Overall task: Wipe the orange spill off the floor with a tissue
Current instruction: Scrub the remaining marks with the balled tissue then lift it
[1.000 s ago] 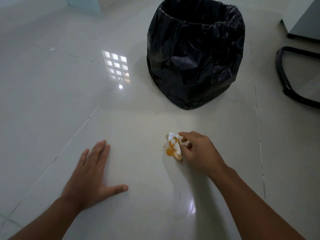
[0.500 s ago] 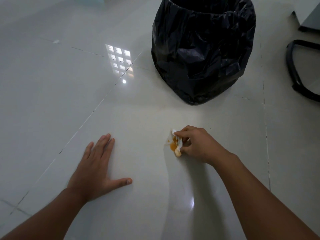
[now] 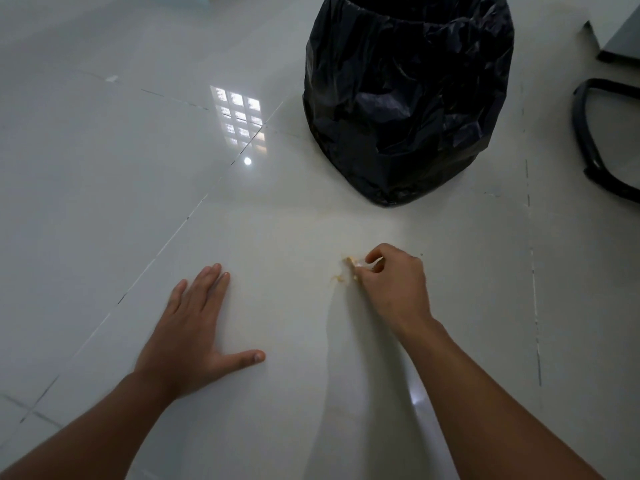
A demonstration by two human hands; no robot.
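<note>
Right hand (image 3: 394, 282) pinched the tissue (image 3: 351, 264) over the spill (image 3: 337, 278), faint orange left; left hand (image 3: 194, 327) lay flat, fingers spread.

Bin (image 3: 408, 98) behind spill (image 3: 337, 279); left hand (image 3: 194, 327) left of it.

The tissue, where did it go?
The tissue is bunched in the right hand, pressed on the floor just in front of the black bin bag.

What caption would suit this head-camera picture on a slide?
Right hand wipes an orange spill with a tissue; left hand rests flat on the floor.
</note>
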